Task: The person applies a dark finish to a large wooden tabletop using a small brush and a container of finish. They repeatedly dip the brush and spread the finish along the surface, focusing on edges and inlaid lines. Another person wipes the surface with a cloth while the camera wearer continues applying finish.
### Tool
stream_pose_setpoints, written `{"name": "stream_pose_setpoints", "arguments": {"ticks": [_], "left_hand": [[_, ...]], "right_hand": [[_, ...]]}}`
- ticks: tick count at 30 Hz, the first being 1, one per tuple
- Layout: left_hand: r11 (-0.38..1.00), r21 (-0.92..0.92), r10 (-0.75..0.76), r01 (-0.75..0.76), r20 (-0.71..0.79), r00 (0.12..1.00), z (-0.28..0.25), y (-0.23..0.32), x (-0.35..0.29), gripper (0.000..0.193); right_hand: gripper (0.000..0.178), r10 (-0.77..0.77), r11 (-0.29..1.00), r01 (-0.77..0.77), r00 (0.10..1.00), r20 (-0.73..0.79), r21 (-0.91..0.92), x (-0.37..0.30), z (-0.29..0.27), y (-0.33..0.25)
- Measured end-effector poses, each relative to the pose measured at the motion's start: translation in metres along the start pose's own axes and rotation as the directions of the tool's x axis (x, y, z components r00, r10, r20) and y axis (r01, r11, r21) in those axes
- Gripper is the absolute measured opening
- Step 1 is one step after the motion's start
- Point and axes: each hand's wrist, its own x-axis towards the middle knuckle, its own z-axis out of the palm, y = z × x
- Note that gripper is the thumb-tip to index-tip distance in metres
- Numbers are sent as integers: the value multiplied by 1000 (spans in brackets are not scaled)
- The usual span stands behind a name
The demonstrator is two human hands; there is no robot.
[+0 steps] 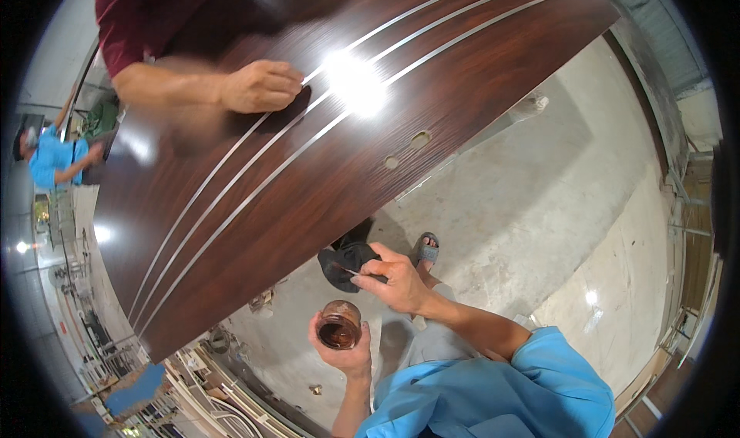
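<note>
A small glass jar (340, 311) with dark brown liquid in it is gripped by my left hand (353, 358), its open mouth facing up. My right hand (402, 282) pinches a thin brush (349, 271), its dark tip pointing left, above and apart from the jar. Just past the brush is a black object (331, 278), perhaps a bag or cloth; its kind is unclear. Beyond both hands lies a dark brown wood-grain door panel (308, 199) with three curved silver strips and two cut-out holes (418, 139) near its near edge.
Across the panel, a co-worker's hand (266, 87) from a maroon sleeve is close over the silver strips. Another person in a blue shirt (55, 160) stands far left. Long strips of material (223, 399) lie at the lower left. A sandalled foot (428, 247) rests on the concrete floor (524, 230).
</note>
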Motion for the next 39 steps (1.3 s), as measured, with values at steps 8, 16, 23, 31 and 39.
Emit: {"name": "stream_pose_setpoints", "arguments": {"ticks": [8, 16, 23, 31, 39], "left_hand": [[967, -254, -41, 15, -96, 995, -17, -31, 16, 84], [948, -315, -30, -39, -211, 977, -27, -77, 18, 79], [986, -164, 24, -44, -117, 993, -16, -92, 9, 83], [992, -123, -44, 34, -80, 996, 8, -102, 0, 79], [992, -100, -77, 74, -29, 997, 17, -95, -3, 78]], "right_hand": [[26, 221, 842, -430, 826, 518, 326, -59, 56, 10], [24, 106, 990, -122, 972, 210, 65, -56, 36, 16], [20, 35, 993, -89, 864, -503, -84, 9, -26, 48], [16, -264, 931, 169, 924, -277, -324, 23, -6, 70], [14, -21, 979, -70, 897, -441, -191, 25, -32, 63]]}}
